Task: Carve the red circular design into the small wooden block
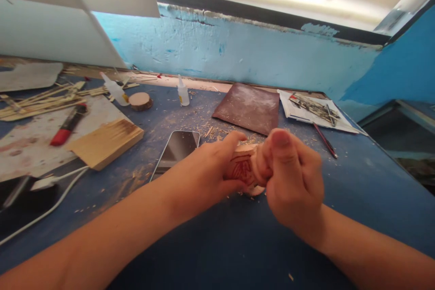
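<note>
A small piece of wood with dark red carved or drawn lines lies low over the table in the middle of the head view. My left hand grips it from the left, thumb and fingers around its edges. My right hand is closed in a fist against the wood's right side, thumb on top. Whatever the fist holds is hidden by its fingers. Pale wood shavings are scattered just behind the hands.
Left of my hands are a phone, a wooden block and a red-black tool. Behind stand a glue bottle, a wood slice and a sandpaper sheet. A pencil lies to the right.
</note>
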